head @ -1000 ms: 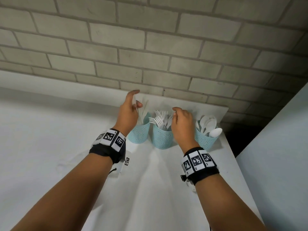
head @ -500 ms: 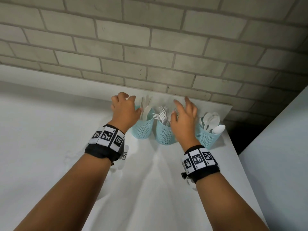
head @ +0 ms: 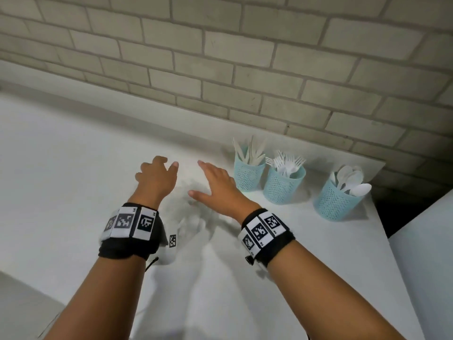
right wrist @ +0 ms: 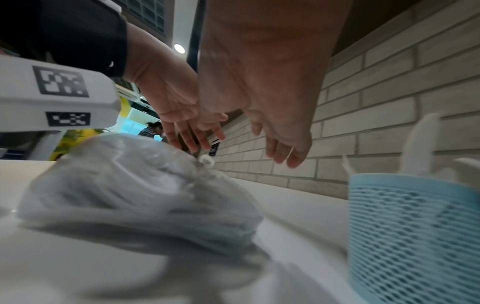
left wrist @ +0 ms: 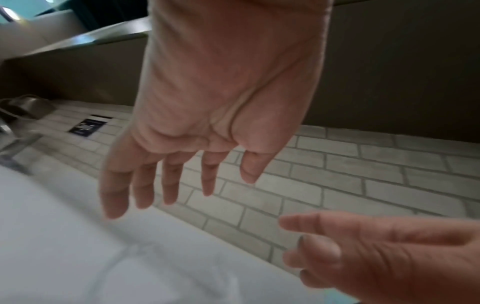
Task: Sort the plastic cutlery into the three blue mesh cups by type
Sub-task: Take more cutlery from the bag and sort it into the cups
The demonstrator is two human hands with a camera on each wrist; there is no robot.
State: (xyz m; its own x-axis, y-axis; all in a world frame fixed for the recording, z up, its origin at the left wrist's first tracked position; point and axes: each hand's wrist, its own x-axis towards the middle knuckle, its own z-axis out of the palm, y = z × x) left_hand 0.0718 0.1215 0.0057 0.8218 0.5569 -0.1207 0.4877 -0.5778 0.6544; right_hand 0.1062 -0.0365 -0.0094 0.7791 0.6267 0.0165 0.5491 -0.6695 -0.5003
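Observation:
Three blue mesh cups stand along the wall at the right: knives (head: 247,176), forks (head: 284,187) and spoons (head: 335,204). My left hand (head: 158,175) and right hand (head: 213,184) hover left of the cups, both with fingers spread and nothing in them. Between and under them a crumpled clear plastic bag (head: 193,217) lies on the white table. In the right wrist view the bag (right wrist: 140,195) sits below my right hand (right wrist: 280,127), with the knife cup (right wrist: 415,236) at the right. The bag's contents are blurred. The left wrist view shows my left hand (left wrist: 182,164) with straight fingers.
The white table (head: 73,180) runs up to a grey brick wall (head: 220,69). Its right edge (head: 382,241) drops to a dark gap beside another white surface (head: 429,253).
Both hands left the cups and moved left, to above the plastic bag. The left hand went from curled to spread. The head view swung left.

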